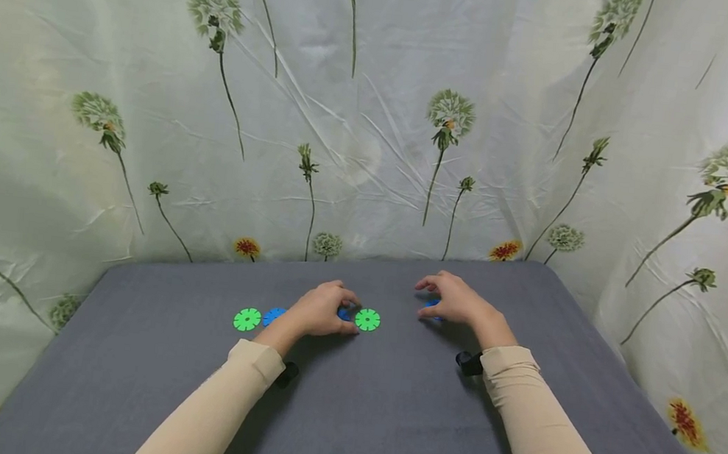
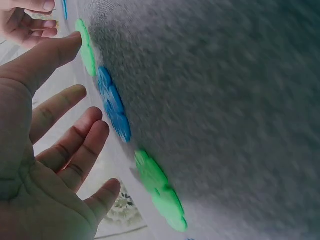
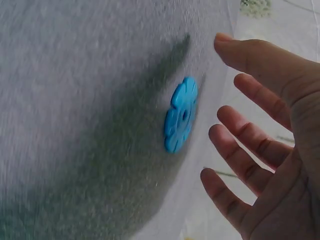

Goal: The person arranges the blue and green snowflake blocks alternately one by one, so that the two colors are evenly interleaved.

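Flat notched plastic discs, green and blue, lie in a row on the grey table. My left hand (image 1: 314, 310) is over a blue disc (image 2: 114, 105), fingers spread and thumb tip beside a green disc (image 1: 367, 320). Another green disc (image 2: 160, 190) shows below the blue one in the left wrist view; from the head, the hand hides it. My right hand (image 1: 461, 304) hovers with loosely bent fingers around a second blue disc (image 3: 181, 115), which lies flat on the cloth. Gaps show between the fingers and that disc. Neither hand holds anything.
Left of my left hand lie one more blue disc (image 1: 272, 316) and a green disc (image 1: 247, 319). Grey cloth covers the table (image 1: 370, 420). A pale curtain (image 1: 375, 124) printed with dandelions hangs behind it and along the sides. Each wrist wears a small black camera.
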`<state>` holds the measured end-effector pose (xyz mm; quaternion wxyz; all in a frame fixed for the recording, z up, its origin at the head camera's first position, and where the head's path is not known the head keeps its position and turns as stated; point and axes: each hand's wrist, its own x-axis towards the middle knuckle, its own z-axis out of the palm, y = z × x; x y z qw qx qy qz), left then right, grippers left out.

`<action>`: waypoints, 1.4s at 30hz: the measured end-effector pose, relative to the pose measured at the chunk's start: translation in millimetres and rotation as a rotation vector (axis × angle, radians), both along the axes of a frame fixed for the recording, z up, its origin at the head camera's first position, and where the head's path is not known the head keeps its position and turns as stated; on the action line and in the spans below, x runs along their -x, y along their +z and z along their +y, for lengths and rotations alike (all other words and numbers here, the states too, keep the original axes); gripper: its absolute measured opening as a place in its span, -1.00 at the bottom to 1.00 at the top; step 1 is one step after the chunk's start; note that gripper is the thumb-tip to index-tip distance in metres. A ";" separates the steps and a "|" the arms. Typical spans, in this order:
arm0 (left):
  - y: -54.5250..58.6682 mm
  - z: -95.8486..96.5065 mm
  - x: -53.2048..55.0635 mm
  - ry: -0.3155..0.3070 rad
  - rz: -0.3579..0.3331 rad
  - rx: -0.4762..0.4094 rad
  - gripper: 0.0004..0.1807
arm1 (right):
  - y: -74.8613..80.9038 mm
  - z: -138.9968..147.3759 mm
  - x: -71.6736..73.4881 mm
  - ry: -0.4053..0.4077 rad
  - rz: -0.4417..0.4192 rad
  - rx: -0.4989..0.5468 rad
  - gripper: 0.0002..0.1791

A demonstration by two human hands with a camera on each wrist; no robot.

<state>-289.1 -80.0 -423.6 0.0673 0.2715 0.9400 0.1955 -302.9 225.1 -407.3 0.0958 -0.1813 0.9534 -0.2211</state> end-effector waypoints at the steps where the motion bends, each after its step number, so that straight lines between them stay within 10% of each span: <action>1: 0.2 1.5 0.2 -0.004 -0.003 0.002 -0.48 | -0.3 2.0 0.5 -0.004 -0.003 -0.005 -0.40; 42: -8.9 25.0 10.0 0.028 -0.070 0.018 -0.57 | -8.1 23.7 5.0 -0.064 -0.056 -0.007 -0.55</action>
